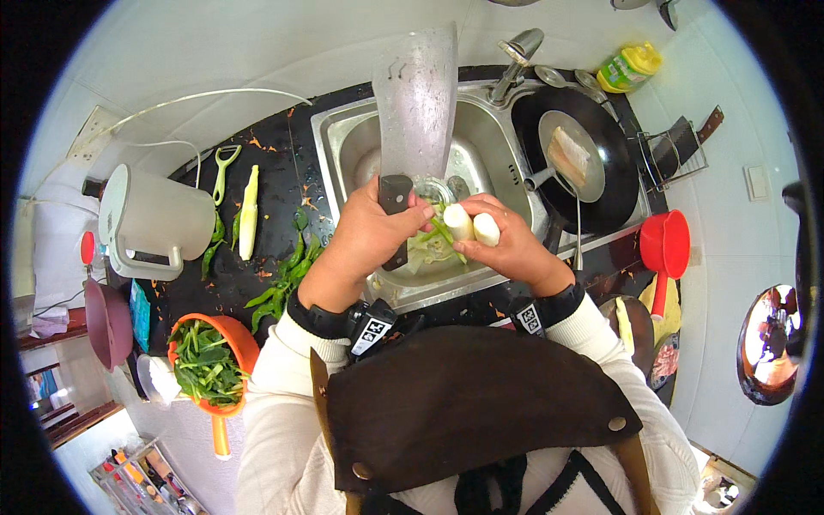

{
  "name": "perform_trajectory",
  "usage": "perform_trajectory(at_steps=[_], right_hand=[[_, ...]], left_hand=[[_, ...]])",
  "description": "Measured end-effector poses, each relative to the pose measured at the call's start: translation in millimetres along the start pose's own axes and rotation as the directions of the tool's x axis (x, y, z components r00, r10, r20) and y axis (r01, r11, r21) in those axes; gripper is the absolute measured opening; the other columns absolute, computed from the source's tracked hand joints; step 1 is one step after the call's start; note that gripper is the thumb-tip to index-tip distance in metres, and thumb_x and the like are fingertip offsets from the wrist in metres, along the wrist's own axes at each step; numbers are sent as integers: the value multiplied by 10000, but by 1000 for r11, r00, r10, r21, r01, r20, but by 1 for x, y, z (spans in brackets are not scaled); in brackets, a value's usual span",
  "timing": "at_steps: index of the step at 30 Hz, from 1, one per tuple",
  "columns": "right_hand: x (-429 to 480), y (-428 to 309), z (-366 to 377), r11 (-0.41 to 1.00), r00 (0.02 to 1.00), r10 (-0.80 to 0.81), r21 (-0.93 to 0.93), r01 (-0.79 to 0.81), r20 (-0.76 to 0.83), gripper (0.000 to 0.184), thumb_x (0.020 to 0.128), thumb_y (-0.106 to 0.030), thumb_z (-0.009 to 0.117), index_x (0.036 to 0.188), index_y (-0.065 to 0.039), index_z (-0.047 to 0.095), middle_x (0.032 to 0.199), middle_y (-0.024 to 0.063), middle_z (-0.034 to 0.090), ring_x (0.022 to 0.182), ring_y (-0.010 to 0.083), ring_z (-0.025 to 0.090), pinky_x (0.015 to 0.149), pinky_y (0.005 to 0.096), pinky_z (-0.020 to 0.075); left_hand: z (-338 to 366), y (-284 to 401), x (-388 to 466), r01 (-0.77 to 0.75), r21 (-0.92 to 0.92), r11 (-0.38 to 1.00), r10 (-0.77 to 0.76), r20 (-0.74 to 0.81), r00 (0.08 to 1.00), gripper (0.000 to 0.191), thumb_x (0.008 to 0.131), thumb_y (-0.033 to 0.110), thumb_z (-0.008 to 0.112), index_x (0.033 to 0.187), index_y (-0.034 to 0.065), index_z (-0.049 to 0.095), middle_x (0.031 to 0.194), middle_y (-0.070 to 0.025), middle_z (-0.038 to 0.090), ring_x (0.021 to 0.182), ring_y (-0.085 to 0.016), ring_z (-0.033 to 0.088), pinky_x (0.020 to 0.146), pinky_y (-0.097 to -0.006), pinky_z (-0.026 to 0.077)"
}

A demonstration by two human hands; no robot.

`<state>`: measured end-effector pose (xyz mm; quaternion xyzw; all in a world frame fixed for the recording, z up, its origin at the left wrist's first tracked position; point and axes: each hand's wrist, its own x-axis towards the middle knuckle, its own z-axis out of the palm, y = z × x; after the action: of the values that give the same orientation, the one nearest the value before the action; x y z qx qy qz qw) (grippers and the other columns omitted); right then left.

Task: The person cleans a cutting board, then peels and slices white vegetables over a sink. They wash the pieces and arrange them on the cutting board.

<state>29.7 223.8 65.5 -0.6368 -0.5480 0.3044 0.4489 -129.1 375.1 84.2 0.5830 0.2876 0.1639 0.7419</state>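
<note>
In my left hand [367,232] is the dark riveted handle [394,193] of a kitchen cleaver. Its wide wet blade [415,96] points away from me over the sink. My right hand [512,241] grips two short, pale, peeled vegetable stalks [458,223], their ends facing up. A thin green strip [441,230] lies between the hands; I cannot tell which fingers touch it. Both hands are above the near part of the stainless steel sink [331,138]. Pale green vegetable scraps [428,254] lie in the basin below them.
Left on the black counter are green peppers [293,261], a peeled stalk [249,215], a peeler [225,170], a lidded pot [161,212] and an orange colander [248,341] of leafy greens. Right are a wok [534,129], a skimmer [550,129], a red dipper [663,241] and a knife rack [695,164].
</note>
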Motion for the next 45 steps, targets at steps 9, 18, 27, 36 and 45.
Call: perform_trajectory(at_steps=[9, 18, 27, 36, 45], right_hand=[[0, -2, 4, 984, 993, 82, 151, -94, 81, 446, 807, -179, 723, 1185, -6, 563, 1095, 95, 590, 1001, 195, 567, 891, 308, 441], [-7, 3, 0, 474, 934, 269, 813, -340, 233, 564, 842, -134, 614, 1334, 41, 400, 1124, 157, 606, 1032, 251, 606, 932, 410, 473], [-16, 28, 0, 112, 961, 197, 969, -219, 195, 392, 888, -199, 585, 1233, -62, 458, 1098, 141, 561, 1059, 276, 564, 974, 514, 433], [-8, 27, 3, 267, 900, 376, 905, -331, 219, 416, 884, -120, 597, 1253, 5, 451, 1014, 120, 597, 940, 229, 606, 879, 396, 513], [-9, 18, 5, 460, 915, 346, 813, -356, 205, 369, 809, -82, 669, 1140, -12, 519, 1000, 100, 601, 926, 203, 607, 839, 370, 522]], left_hand=[[7, -3, -2, 22, -96, 995, -20, 20, 1000, 172, 809, 64, 712, 853, 40, 548, 762, -38, 612, 658, -100, 584, 592, -228, 457], [-13, -11, 6, -61, 421, 905, 184, -258, 949, 192, 798, 124, 712, 814, 29, 546, 733, -58, 593, 650, -160, 597, 620, -302, 482], [-149, -41, 7, 413, 899, 145, 518, -425, 742, 244, 677, 140, 717, 855, 67, 566, 834, -130, 643, 817, -333, 637, 673, -458, 495], [-223, -75, 4, 555, 829, 69, 278, -550, 787, 244, 804, 208, 636, 984, 53, 577, 916, -182, 663, 871, -376, 638, 750, -494, 500], [-210, -32, 15, 619, 765, 180, 209, -644, 736, 313, 768, 231, 643, 994, 19, 600, 938, -193, 669, 903, -355, 646, 776, -459, 506]])
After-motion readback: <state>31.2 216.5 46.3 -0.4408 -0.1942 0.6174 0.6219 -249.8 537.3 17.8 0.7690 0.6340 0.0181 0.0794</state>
